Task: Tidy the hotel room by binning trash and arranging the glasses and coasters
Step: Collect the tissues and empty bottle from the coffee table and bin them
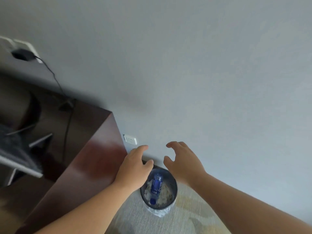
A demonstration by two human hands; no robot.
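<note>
A round dark bin (175,190) with a clear liner stands on the carpet against the wall. Inside it lies a plastic bottle with a blue label and cap (156,184) on top of crumpled pale paper (166,194). My left hand (135,168) hovers over the bin's left side, fingers spread and holding nothing. My right hand (183,162) hovers above the bin's right side, fingers curled apart and empty. No glasses or coasters are in view.
A dark wooden desk (94,149) stands just left of the bin, its side panel close to my left forearm. A black cable (67,122) runs across it from a wall plug. A white wall socket (130,139) sits beside the desk. A blurred chair is at far left.
</note>
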